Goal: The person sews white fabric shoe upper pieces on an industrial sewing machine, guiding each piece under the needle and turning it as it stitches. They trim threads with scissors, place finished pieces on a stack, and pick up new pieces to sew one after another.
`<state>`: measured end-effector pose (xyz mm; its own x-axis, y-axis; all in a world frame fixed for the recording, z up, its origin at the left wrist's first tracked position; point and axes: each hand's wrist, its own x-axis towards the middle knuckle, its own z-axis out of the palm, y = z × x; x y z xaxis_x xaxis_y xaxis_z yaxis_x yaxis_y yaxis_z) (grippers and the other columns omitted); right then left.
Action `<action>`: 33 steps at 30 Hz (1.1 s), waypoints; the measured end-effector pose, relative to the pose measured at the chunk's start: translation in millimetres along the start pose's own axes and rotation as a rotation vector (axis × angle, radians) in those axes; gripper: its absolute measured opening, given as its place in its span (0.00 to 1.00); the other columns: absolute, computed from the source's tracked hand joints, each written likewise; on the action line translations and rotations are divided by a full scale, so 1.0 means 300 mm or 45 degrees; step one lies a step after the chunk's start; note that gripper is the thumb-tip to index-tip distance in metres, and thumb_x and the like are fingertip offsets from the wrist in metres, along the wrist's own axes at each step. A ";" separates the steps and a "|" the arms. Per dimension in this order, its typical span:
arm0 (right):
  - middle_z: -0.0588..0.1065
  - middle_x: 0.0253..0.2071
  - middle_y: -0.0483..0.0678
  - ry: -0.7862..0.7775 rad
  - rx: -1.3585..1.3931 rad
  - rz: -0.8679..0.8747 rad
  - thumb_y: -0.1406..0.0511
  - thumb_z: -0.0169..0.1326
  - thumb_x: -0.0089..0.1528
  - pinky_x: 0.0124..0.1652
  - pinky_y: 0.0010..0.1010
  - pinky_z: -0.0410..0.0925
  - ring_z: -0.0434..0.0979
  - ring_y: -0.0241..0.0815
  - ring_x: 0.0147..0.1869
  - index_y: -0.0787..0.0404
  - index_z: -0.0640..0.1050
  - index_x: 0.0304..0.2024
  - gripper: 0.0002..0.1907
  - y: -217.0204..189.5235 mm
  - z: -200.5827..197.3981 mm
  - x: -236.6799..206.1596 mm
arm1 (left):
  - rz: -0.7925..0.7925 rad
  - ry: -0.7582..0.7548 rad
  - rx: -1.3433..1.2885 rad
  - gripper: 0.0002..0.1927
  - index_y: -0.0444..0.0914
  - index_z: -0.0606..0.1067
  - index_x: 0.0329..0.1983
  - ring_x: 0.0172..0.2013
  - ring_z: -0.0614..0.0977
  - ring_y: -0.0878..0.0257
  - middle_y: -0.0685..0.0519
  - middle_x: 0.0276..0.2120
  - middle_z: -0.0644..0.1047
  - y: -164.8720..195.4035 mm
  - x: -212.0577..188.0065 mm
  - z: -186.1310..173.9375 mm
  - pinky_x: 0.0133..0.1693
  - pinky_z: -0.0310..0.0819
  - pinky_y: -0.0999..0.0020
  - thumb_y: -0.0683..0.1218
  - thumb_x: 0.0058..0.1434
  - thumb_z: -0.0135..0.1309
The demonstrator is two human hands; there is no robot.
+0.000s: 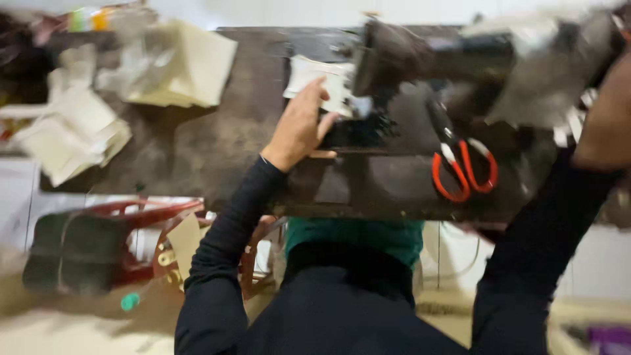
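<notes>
The view is blurred by motion. My left hand (299,125) reaches forward and rests on a white piece of cloth (322,82) lying under the head of a dark sewing machine (427,56). My right hand (601,115) is up at the machine's right end, near its wheel; only the wrist and part of the hand show, so its grip is unclear. Red-handled scissors (463,167) lie on the dark table (210,141) between my two arms.
Stacks of pale cut pieces (184,66) and a second stack of pale pieces (72,135) lie on the table's left side. Below the left edge stands a red stool with a dark cushion (79,250). The floor is pale.
</notes>
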<state>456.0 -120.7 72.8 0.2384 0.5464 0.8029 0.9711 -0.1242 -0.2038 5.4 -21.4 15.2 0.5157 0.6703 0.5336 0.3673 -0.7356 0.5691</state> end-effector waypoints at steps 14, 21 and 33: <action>0.81 0.43 0.51 -0.668 1.073 -0.252 0.67 0.62 0.67 0.46 0.33 0.75 0.84 0.45 0.46 0.64 0.74 0.61 0.21 -0.992 -0.049 -0.267 | -0.322 0.683 1.412 0.22 0.41 0.74 0.51 0.54 0.72 0.52 0.51 0.48 0.71 -0.243 -0.154 -0.537 0.57 0.66 0.56 0.51 0.59 0.68; 0.81 0.40 0.51 -0.830 1.227 -0.146 0.68 0.61 0.66 0.43 0.31 0.76 0.85 0.40 0.42 0.65 0.74 0.60 0.20 -1.048 0.007 -0.309 | -0.247 0.716 1.363 0.14 0.47 0.78 0.48 0.57 0.72 0.56 0.58 0.50 0.75 -0.262 -0.187 -0.538 0.58 0.64 0.59 0.47 0.63 0.70; 0.80 0.48 0.46 -1.291 2.036 0.899 0.59 0.52 0.69 0.46 0.22 0.74 0.81 0.33 0.49 0.67 0.76 0.56 0.20 -1.030 0.161 -0.339 | 0.221 0.670 0.752 0.06 0.44 0.75 0.38 0.48 0.80 0.59 0.57 0.42 0.77 0.286 -0.279 -0.127 0.49 0.69 0.58 0.44 0.67 0.62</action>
<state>131.1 -97.8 27.1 -0.1471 0.9878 -0.0511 -0.2878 -0.0922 -0.9532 -35.9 -136.9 43.2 0.2256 0.3916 0.8921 0.7395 -0.6649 0.1049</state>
